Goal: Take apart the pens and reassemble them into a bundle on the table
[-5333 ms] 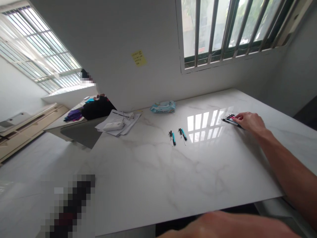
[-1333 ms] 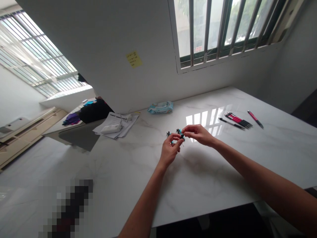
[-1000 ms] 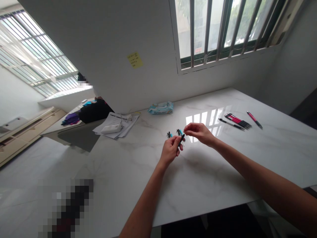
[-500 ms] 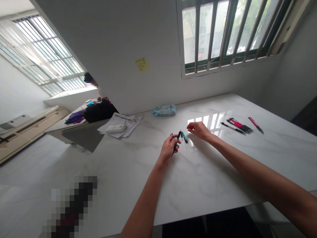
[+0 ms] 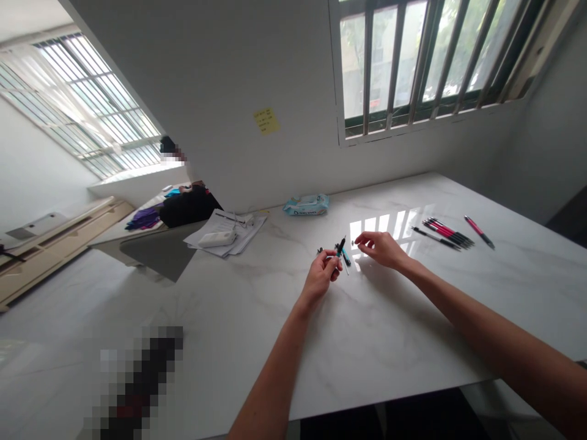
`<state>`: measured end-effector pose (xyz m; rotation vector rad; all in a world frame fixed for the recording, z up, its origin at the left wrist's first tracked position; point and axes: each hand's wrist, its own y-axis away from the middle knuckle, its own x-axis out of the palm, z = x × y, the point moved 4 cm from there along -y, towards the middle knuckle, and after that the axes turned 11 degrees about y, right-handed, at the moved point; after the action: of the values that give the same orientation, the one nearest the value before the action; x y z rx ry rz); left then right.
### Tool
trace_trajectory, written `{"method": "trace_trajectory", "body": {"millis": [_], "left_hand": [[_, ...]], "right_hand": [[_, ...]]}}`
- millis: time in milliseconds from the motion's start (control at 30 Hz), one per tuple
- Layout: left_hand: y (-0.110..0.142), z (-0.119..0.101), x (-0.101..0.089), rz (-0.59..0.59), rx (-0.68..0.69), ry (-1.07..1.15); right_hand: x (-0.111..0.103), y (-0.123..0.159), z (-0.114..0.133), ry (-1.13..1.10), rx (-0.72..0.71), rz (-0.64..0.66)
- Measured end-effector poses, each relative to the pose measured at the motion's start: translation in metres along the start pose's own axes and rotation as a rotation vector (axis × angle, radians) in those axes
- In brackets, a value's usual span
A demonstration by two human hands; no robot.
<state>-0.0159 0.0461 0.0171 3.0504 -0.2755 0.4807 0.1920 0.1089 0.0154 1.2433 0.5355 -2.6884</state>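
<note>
Gripping teal-black pen (image 5: 342,245) in left hand (image 5: 321,272), end out, likely for access; curling right hand (image 5: 381,249) narrow beside it, can't tell if loaded

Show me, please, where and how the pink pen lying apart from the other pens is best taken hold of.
I would pinch the pink pen around mid-barrel, coming down from above with finger and thumb on its two long sides. It is slim and straight and lies flat on the table, with a gap between it and the row of pens to its left, so the fingers should fit.
</note>
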Motion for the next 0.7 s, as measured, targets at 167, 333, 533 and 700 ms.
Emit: {"method": "trace_trajectory", "body": {"millis": [167,333,533,700], "left_hand": [[0.004,0.002,0.005,0.057,0.091,-0.176],[0.013,-0.004,0.014,0.08,0.151,-0.467],[0.014,-0.007,0.017,0.103,0.136,-0.457],[0.011,-0.007,0.016,0.114,0.055,-0.226]], "right_hand": [[0.005,0.017,0.024,-0.236,-0.105,0.352],[0.003,0.019,0.036,-0.276,-0.055,0.214],[-0.001,0.02,0.042,-0.375,-0.045,0.09],[-0.003,0.016,0.04,-0.585,-0.035,0.116]]}}
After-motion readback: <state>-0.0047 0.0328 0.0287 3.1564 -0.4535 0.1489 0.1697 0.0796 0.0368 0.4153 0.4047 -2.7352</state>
